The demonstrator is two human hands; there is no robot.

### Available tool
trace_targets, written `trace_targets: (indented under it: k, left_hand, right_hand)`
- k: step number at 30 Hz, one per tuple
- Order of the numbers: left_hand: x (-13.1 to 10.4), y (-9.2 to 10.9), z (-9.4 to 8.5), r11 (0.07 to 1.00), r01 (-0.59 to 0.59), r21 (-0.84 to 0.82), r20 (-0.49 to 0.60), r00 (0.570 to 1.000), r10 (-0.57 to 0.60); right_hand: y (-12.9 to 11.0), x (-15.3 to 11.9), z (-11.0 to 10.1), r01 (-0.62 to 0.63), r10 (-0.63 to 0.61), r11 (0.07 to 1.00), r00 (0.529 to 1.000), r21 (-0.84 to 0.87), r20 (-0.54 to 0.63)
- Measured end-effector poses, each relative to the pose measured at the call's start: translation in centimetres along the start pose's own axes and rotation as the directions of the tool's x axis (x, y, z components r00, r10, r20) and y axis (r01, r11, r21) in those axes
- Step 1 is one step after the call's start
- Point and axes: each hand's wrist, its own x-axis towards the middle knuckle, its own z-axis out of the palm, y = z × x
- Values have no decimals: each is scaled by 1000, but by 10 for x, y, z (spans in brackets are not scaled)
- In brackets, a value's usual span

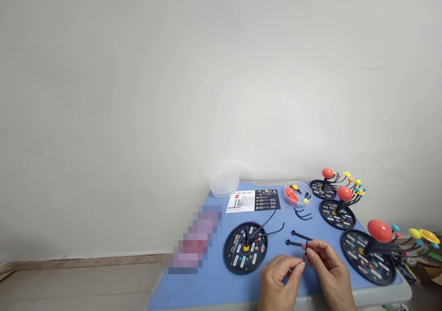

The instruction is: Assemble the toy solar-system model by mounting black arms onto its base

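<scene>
Near the front edge of the blue table, my left hand [281,279] and my right hand [329,269] pinch a thin black plastic rod [305,251] between them. Fingertips cover part of the rod. Just beyond my hands lie two black arms with ring ends, a farther one [301,235] and a nearer one [293,243]. To the left sits a round black solar system base [238,261] with a short centre post and two long curved arms reaching up to the right. Several loose curved black arms [304,217] lie farther back.
Three assembled solar system models, one with a large red ball [380,230], line the right side. A clear bowl [286,198] of coloured parts stands behind. A printed instruction sheet [241,205], a translucent tub [224,184] and a pixelated pinkish item [196,242] are on the left.
</scene>
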Motion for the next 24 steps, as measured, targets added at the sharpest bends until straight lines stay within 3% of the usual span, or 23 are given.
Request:
trace_targets:
  k: [2, 5, 7, 8, 11, 17, 20, 24]
  left_hand:
    - [1, 0, 2, 1000, -2, -1, -35, 999, 1]
    - [3, 1, 4, 1000, -9, -3, -77, 997, 9]
    - [5, 3, 6, 999, -36, 5, -94, 995, 36]
    - [7, 5, 7, 999, -47, 13, -99, 994, 48]
    - [9, 7, 9, 998, -53, 41, -92, 994, 56]
    - [8, -3, 5, 996, -40, 85, -25, 999, 42]
    - [12, -9, -2, 947, -102, 306, 74, 994, 83]
    - [24, -13, -2, 748, -221, 626, 334, 943, -1]
  right_hand:
    - [3, -2, -3, 250, -238, 946, 968, -206, 82]
    - [2, -4, -4, 611, -595, 665, 781, -430, 191]
    - [0, -5, -2, 695, -698, 507, 678, -510, 230]
    - [-1, -5, -1, 703, -710, 464, 659, -538, 248]
    - [-2, -5, -1, 686, -674, 436, 678, -583, 293]
    - [6, 10, -15, 541, -508, 552, 822, -635, 258]
    - [5, 27, -25, 460, -411, 576, 878, -676, 247]
    - [2, 46, -30, 414, -325, 568, 907, -712, 268]
